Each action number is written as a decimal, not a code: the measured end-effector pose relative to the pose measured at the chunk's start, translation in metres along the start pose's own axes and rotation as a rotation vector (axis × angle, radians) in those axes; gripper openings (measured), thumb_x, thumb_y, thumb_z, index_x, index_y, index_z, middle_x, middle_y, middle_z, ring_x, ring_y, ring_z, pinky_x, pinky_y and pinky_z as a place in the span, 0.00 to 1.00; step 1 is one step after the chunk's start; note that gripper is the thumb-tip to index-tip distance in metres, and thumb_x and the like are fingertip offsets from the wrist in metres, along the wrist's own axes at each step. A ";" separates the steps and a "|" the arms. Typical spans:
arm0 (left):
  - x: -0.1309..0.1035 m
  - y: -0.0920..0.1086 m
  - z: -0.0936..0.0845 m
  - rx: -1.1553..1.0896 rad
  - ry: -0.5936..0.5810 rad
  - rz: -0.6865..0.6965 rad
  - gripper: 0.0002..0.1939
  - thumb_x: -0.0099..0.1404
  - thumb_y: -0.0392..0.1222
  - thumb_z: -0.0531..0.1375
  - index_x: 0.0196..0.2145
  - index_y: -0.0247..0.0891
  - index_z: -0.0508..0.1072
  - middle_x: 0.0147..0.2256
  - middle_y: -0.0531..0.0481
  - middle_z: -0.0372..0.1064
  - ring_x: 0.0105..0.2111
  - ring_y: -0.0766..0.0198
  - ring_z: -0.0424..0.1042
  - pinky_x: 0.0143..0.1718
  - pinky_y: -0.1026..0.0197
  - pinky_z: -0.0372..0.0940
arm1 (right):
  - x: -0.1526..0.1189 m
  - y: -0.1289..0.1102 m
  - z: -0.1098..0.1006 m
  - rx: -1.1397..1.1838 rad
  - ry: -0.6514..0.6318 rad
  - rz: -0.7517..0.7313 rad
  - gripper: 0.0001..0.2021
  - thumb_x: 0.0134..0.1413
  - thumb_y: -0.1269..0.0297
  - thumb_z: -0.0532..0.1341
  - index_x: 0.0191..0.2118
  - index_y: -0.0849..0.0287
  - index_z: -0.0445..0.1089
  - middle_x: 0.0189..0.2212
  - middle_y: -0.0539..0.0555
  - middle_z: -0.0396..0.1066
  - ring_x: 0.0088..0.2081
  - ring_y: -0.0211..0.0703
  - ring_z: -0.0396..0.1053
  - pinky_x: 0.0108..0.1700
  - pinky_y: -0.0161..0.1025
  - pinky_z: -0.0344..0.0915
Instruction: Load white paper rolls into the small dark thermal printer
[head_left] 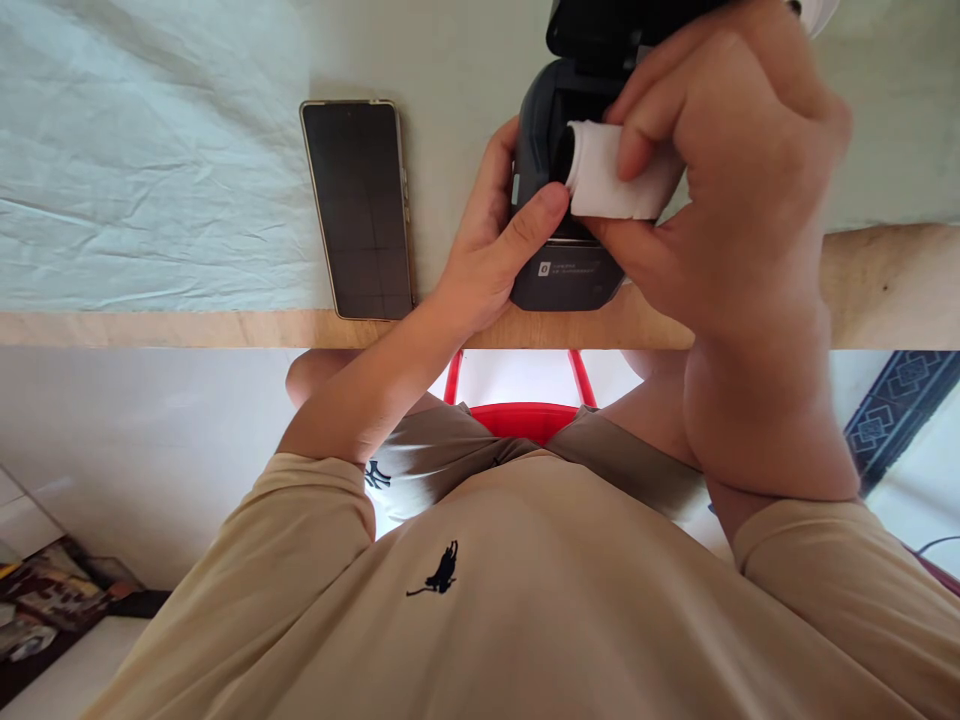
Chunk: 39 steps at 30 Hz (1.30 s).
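Shirt (pixel 540 600) foremost, white roll (pixel 602 188) sits between both hands (pixel 491 240) (pixel 750 150).

The top edge crops a black plastic lid (pixel 592 30) and a white curved object (pixel 820 15) as fingers (pixel 646 128) of the right hand (pixel 750 140) hide one end of a white paper roll (pixel 606 178), while small lettering (pixel 574 268) on a dark grey plastic device (pixel 570 291) is illegible.

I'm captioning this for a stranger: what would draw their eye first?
Probably the white roll, held by the right hand at the open dark device, which the left hand steadies. Then the phone, lying dark-screened to the left, and the bright red seat below the table's edge.
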<state>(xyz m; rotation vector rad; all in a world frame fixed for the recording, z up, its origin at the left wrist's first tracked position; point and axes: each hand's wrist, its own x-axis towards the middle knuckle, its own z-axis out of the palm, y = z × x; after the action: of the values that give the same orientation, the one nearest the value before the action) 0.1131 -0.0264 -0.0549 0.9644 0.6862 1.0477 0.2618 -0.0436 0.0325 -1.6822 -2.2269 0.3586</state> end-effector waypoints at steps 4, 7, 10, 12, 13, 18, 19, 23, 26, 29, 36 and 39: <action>0.002 -0.001 -0.004 -0.034 -0.040 -0.025 0.24 0.48 0.59 0.61 0.44 0.53 0.66 0.44 0.56 0.67 0.49 0.57 0.66 0.49 0.61 0.63 | 0.001 0.003 -0.002 0.017 -0.083 -0.009 0.09 0.52 0.60 0.50 0.37 0.57 0.60 0.41 0.46 0.64 0.45 0.35 0.64 0.48 0.42 0.62; 0.002 -0.001 -0.002 -0.040 0.006 -0.033 0.23 0.49 0.59 0.61 0.43 0.52 0.66 0.44 0.56 0.66 0.50 0.58 0.65 0.52 0.60 0.62 | 0.002 0.004 -0.007 0.018 -0.157 0.012 0.10 0.50 0.63 0.52 0.40 0.55 0.62 0.45 0.43 0.64 0.48 0.36 0.65 0.51 0.43 0.62; 0.003 -0.002 -0.002 -0.022 0.008 -0.048 0.22 0.50 0.57 0.61 0.43 0.52 0.66 0.44 0.57 0.64 0.51 0.60 0.64 0.54 0.61 0.60 | 0.001 0.006 -0.011 0.041 -0.178 0.027 0.11 0.51 0.63 0.50 0.41 0.54 0.63 0.45 0.42 0.65 0.47 0.35 0.66 0.52 0.42 0.62; 0.003 -0.004 -0.002 -0.028 -0.008 -0.023 0.25 0.47 0.60 0.61 0.43 0.54 0.65 0.44 0.57 0.65 0.50 0.61 0.65 0.52 0.62 0.62 | 0.000 0.008 -0.010 0.068 -0.136 -0.002 0.12 0.51 0.64 0.50 0.42 0.52 0.64 0.44 0.41 0.66 0.47 0.33 0.66 0.51 0.41 0.63; 0.003 -0.004 -0.001 -0.033 -0.011 -0.007 0.26 0.47 0.61 0.60 0.43 0.54 0.65 0.44 0.57 0.65 0.50 0.61 0.65 0.51 0.62 0.63 | -0.001 0.009 -0.008 0.077 -0.089 -0.031 0.12 0.51 0.65 0.50 0.41 0.52 0.64 0.45 0.42 0.66 0.47 0.33 0.66 0.51 0.41 0.63; -0.002 0.008 0.007 -0.048 0.046 -0.026 0.15 0.59 0.50 0.52 0.42 0.46 0.66 0.42 0.58 0.64 0.52 0.65 0.67 0.48 0.64 0.62 | -0.006 0.013 0.007 0.038 0.243 -0.130 0.11 0.50 0.63 0.52 0.37 0.56 0.68 0.37 0.51 0.61 0.45 0.35 0.61 0.46 0.40 0.61; -0.003 0.011 0.009 -0.064 0.052 -0.031 0.13 0.60 0.50 0.51 0.41 0.45 0.66 0.41 0.58 0.65 0.50 0.65 0.68 0.47 0.64 0.63 | -0.007 0.014 0.010 0.034 0.286 -0.148 0.11 0.48 0.63 0.53 0.37 0.56 0.68 0.35 0.51 0.60 0.43 0.34 0.61 0.45 0.40 0.60; -0.003 0.018 0.013 -0.173 0.087 -0.096 0.13 0.57 0.53 0.55 0.40 0.50 0.64 0.36 0.57 0.67 0.41 0.65 0.72 0.41 0.63 0.68 | -0.005 0.018 0.018 0.065 0.373 -0.290 0.08 0.45 0.64 0.56 0.34 0.53 0.68 0.32 0.48 0.61 0.39 0.30 0.60 0.45 0.40 0.58; -0.002 0.019 0.012 -0.245 0.097 -0.154 0.14 0.56 0.55 0.55 0.39 0.50 0.65 0.37 0.56 0.69 0.42 0.64 0.71 0.41 0.62 0.67 | -0.004 0.019 0.022 0.133 0.359 -0.353 0.06 0.44 0.63 0.57 0.31 0.52 0.68 0.33 0.47 0.62 0.42 0.31 0.60 0.46 0.40 0.59; -0.004 0.024 0.014 -0.271 0.141 -0.201 0.15 0.56 0.53 0.55 0.40 0.47 0.65 0.34 0.56 0.69 0.46 0.62 0.69 0.44 0.59 0.67 | -0.005 0.018 0.025 0.198 0.299 -0.366 0.06 0.44 0.61 0.58 0.31 0.53 0.68 0.34 0.49 0.63 0.45 0.34 0.60 0.47 0.40 0.60; -0.005 0.019 0.009 -0.254 0.112 -0.206 0.22 0.47 0.42 0.65 0.40 0.52 0.64 0.34 0.57 0.69 0.37 0.62 0.71 0.38 0.60 0.67 | -0.008 0.016 0.034 0.386 0.378 -0.164 0.12 0.47 0.58 0.55 0.36 0.57 0.69 0.38 0.52 0.61 0.44 0.33 0.60 0.49 0.40 0.62; -0.003 0.008 0.005 -0.286 0.069 -0.139 0.26 0.44 0.41 0.66 0.41 0.53 0.63 0.34 0.58 0.70 0.36 0.62 0.72 0.38 0.58 0.69 | -0.006 0.014 0.033 0.489 0.435 -0.020 0.15 0.50 0.57 0.52 0.40 0.62 0.65 0.38 0.54 0.60 0.44 0.32 0.61 0.40 0.33 0.64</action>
<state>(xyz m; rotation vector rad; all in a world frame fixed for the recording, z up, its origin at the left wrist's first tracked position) 0.1130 -0.0289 -0.0459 0.6276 0.6305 1.0272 0.2621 -0.0461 -0.0041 -1.3234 -1.6707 0.4402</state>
